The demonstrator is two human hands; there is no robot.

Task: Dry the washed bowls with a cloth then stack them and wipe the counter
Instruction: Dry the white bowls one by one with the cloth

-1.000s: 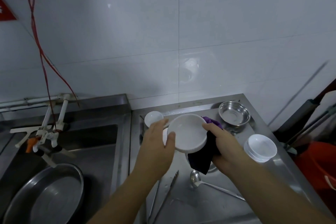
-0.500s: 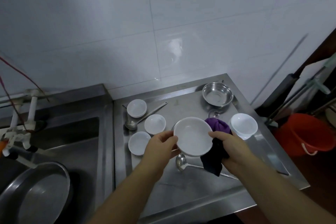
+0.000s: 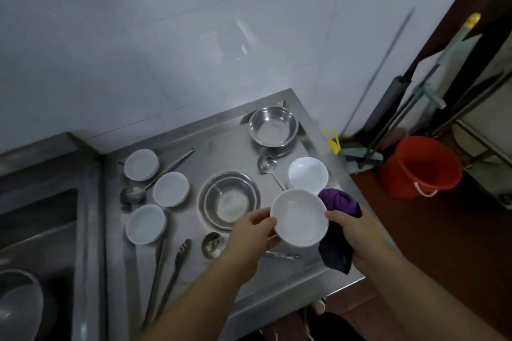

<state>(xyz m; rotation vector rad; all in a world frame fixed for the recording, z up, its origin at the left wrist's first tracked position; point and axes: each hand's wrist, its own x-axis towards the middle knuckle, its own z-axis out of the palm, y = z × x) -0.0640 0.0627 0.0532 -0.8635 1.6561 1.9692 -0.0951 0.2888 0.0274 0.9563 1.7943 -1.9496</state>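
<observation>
At the far left a steel sink (image 3: 38,230) adjoins the steel counter (image 3: 249,293), with a round basin (image 3: 19,304) showing at its near-left corner. Along the counter's left edge three small white dishes (image 3: 141,165) lie apart, seemingly waiting their turn, among a ladle (image 3: 133,194) and tongs (image 3: 177,260). Nested steel bowls (image 3: 229,200) sit mid-counter, and another steel bowl (image 3: 273,126) stands at the back right corner. The left hand (image 3: 250,232) pinches the near-left rim of a white bowl (image 3: 299,217), thumb on top and fingers curled under, steadying it above the counter's right side. The right hand (image 3: 357,232) clutches a purple cloth (image 3: 339,202) against the bowl's right rim, likely to rub it dry. Behind it, at the right edge, what looks like a stack of white bowls (image 3: 308,174) suggests finished ones collect there, though the blur leaves the count uncertain. An orange bucket (image 3: 419,166) stands on the floor beyond.
</observation>
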